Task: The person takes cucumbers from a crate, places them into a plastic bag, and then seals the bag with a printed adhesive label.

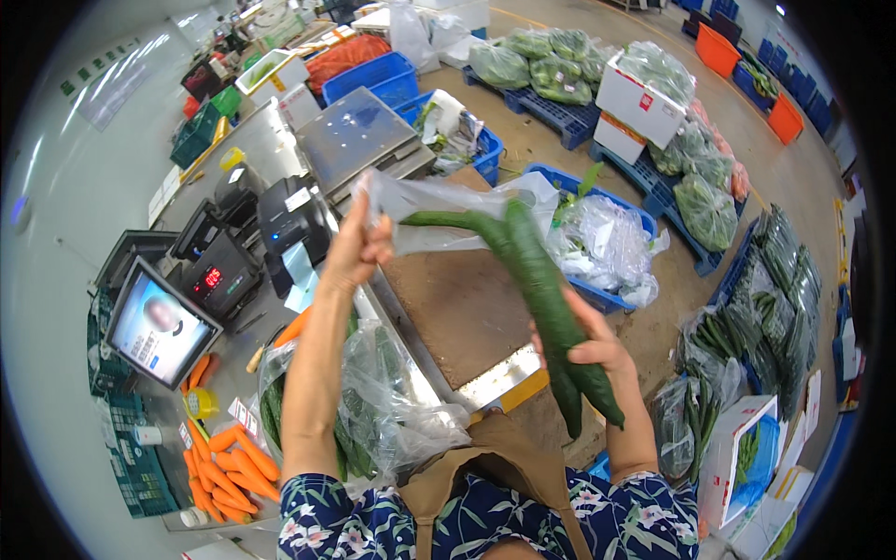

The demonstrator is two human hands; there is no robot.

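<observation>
Two or more long green cucumbers lie together in my right hand, which grips their lower part from the side. Pinched in my raised left hand is the edge of a thin clear plastic bag. The bag stretches rightward around the cucumbers' upper ends. Beneath both hands is a platform with a brown, worn surface and a metal rim. Under my left forearm, more cucumbers show through a clear plastic bag on the metal counter.
Loose carrots, a monitor, a red-digit display unit and a black printer stand at left. Ahead is a metal scale platform. Blue crates, pallets of bagged greens and a white foam box stand rightward.
</observation>
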